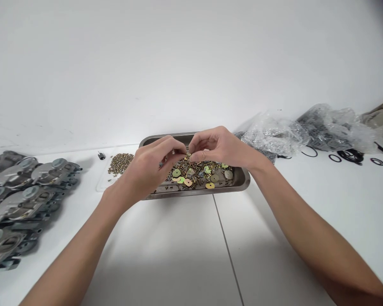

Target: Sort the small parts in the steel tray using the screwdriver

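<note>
A shallow metal tray sits on the white table, filled with small screws and several yellow-green round discs. Both hands hover over its middle, fingertips almost meeting. My left hand is curled, its thumb and fingers pinched on a small dark part I cannot name. My right hand is also pinched, fingertips pressed on a tiny brass-coloured piece just above the screws. What exactly each pinch holds is too small to tell.
A loose heap of small brass screws lies left of the tray, with a small dark part behind it. Grey metal carburettor-like bodies crowd the left edge. Clear plastic bags and black rubber rings lie right.
</note>
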{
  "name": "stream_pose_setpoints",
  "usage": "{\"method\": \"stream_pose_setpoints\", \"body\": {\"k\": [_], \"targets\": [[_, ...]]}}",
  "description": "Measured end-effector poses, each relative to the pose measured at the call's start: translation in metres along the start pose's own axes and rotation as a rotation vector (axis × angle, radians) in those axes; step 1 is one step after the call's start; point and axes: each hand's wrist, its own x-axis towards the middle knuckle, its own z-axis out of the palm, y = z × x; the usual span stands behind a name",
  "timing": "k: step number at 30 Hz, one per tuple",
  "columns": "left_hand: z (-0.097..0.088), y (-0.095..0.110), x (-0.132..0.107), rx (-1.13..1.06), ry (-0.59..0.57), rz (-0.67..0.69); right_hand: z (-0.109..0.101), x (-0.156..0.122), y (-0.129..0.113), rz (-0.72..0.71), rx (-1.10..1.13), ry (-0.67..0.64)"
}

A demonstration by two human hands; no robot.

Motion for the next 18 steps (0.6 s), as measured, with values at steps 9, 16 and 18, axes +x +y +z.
{"method": "stream_pose_setpoints", "body": {"k": [9, 16, 18], "targets": [[0.000, 0.000, 0.002, -0.011, 0.037, -0.017, -0.031, -0.008, 0.029, 0.368, -0.710, 0.001], [0.004, -0.013, 0.002, -0.016, -0.087, -0.018, -0.042, -0.011, 0.048, 0.500, -0.871, -0.093], [0.008, -0.020, 0.002, 0.008, -0.175, -0.038, -0.042, -0.011, 0.047, 0.485, -0.867, -0.094]]}}
